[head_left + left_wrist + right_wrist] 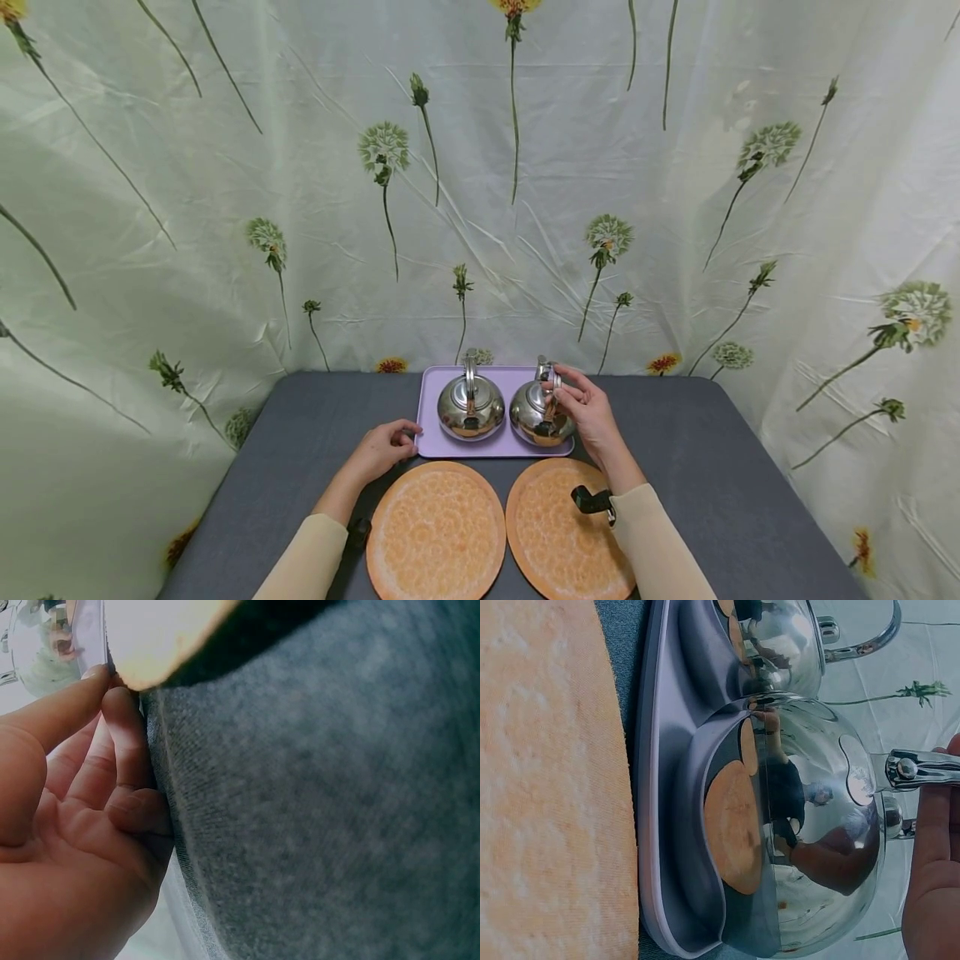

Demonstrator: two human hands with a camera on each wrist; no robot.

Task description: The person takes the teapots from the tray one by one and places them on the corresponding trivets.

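Right fingers (576, 377) curled, arms (663, 542) outstretched

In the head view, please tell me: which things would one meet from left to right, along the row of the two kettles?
Left grip → left kettle → right kettle → right grip, which partly covers that kettle.

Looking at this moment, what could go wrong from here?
The right hand holds the right kettle by its handle, so an uneven lift might tip it. The left kettle stands close beside it on the purple tray; a sideways swing could knock the two together. The left hand is at the tray's left edge, so a tug there could shift the tray under both kettles.
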